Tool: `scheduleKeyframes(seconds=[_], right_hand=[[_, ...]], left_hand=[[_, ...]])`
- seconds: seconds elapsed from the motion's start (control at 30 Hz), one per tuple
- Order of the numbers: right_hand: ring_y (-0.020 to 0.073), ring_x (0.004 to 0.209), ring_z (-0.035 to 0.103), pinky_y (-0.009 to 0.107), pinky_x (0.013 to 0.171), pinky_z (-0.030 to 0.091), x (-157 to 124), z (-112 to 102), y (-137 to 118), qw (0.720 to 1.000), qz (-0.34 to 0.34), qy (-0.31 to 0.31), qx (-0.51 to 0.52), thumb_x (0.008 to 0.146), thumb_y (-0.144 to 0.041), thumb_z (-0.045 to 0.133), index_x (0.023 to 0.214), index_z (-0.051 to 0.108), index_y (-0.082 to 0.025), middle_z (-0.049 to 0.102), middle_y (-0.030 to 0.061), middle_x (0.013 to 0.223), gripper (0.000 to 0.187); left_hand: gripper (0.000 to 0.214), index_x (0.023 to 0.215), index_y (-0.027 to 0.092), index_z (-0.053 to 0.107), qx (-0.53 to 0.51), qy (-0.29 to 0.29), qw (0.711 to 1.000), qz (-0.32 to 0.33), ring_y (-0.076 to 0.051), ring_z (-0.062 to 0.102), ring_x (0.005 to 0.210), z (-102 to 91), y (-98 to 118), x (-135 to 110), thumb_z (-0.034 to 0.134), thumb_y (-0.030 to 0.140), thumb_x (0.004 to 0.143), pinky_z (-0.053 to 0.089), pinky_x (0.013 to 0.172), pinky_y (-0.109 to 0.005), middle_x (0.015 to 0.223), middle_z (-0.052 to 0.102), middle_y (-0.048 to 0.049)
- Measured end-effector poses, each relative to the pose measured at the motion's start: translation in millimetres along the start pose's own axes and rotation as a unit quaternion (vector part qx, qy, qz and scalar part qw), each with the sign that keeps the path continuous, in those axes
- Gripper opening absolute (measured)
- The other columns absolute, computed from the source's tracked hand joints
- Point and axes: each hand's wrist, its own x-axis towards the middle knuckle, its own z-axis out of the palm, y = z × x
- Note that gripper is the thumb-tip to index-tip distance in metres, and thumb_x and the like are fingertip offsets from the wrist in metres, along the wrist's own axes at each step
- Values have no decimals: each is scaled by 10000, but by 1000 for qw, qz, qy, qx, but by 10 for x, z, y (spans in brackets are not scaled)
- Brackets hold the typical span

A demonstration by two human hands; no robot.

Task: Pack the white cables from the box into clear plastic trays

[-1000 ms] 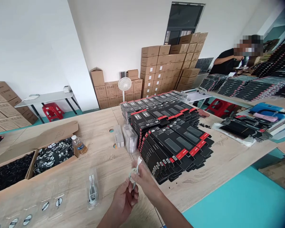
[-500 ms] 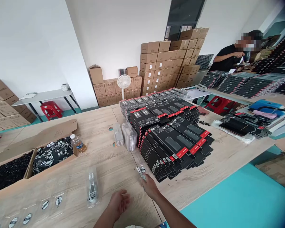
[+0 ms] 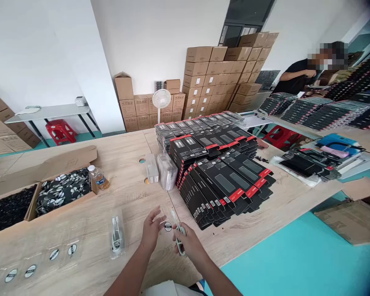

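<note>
My right hand is closed round a white coiled cable, its plug end pointing up and away. My left hand has its fingers and thumb at the left side of a clear plastic tray with a round black-and-white label, and appears to grip its edge. To the left, another coiled cable lies in a clear tray on the wooden table. Further left, several clear trays with round labels lie flat in a row.
Stacked black boxes with red edges cover the table's right part. Beside them stand nested clear trays. At left are a drink bottle and an open carton of black pieces. A co-worker works at another table.
My left hand has moved forward to the clear tray, which has shifted left. My right hand has drawn slightly left with the cable. The view has turned a little to the right.
</note>
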Motion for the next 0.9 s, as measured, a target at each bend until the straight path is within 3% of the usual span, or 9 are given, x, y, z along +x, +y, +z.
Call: scheduleKeyframes(seconds=[0.1,0.27,0.43,0.53,0.6,0.67,0.77,0.83,0.9], right_hand=[[94,356,527,204,370,298,41,3,-179,1000,2,-12,2,766,-538,526,874,491,-211,532,-80,609,346],[84,339,504,201,355,309,18,108,-317,996,-16,-71,-51,794,-555,528,862,521,-204,551,-70,595,357],[115,438,570,220,426,380,-31,162,-354,997,-41,-20,59,785,-614,523,885,530,-207,610,-39,631,419],[142,548,623,247,512,448,-51,130,-389,996,-39,-8,75,730,-561,622,832,560,-195,645,-13,674,384],[146,549,621,244,517,445,-59,101,-420,998,-44,-8,38,694,-495,672,756,575,-181,638,-14,623,334],[134,493,590,234,483,419,-57,80,-445,999,-50,7,6,680,-446,676,698,571,-174,617,-23,553,292],[128,439,566,238,454,414,-38,79,-458,999,-37,28,12,679,-420,635,670,545,-181,610,-29,517,255],[133,440,578,241,451,423,-26,100,-452,999,-23,34,28,677,-411,615,670,530,-186,614,-29,521,241],[133,446,590,235,446,419,-22,133,-448,999,-14,37,30,676,-408,609,674,529,-185,613,-30,528,238]], left_hand=[[237,755,132,724,7,-18,1000,7,-217,636,915,55,171,-144,800,283,590,497,834,-342,1063,648,-122],[283,683,131,698,12,-104,994,23,-145,587,563,215,358,-367,704,412,717,530,657,-350,641,624,-31],[248,638,135,695,56,14,995,76,-145,594,711,214,366,-356,769,372,650,524,734,-310,748,636,-35],[249,640,132,700,86,25,991,95,-144,580,716,201,325,-332,768,372,650,523,742,-316,740,627,-35],[239,707,135,720,95,12,990,103,-149,589,727,215,309,-347,770,362,651,524,750,-321,758,636,-40],[341,948,172,722,74,-6,992,101,-165,618,795,239,312,-382,769,345,658,527,778,-332,873,659,-53],[756,1368,312,431,19,-11,995,94,-172,644,867,274,345,-439,753,307,684,529,799,-353,1014,648,-48],[896,1441,346,256,-5,-5,996,84,-162,649,846,294,374,-462,741,267,693,526,795,-353,983,649,-31],[879,1423,309,274,-29,-5,998,64,-147,645,805,314,402,-476,734,219,680,518,793,-340,920,656,-17]])
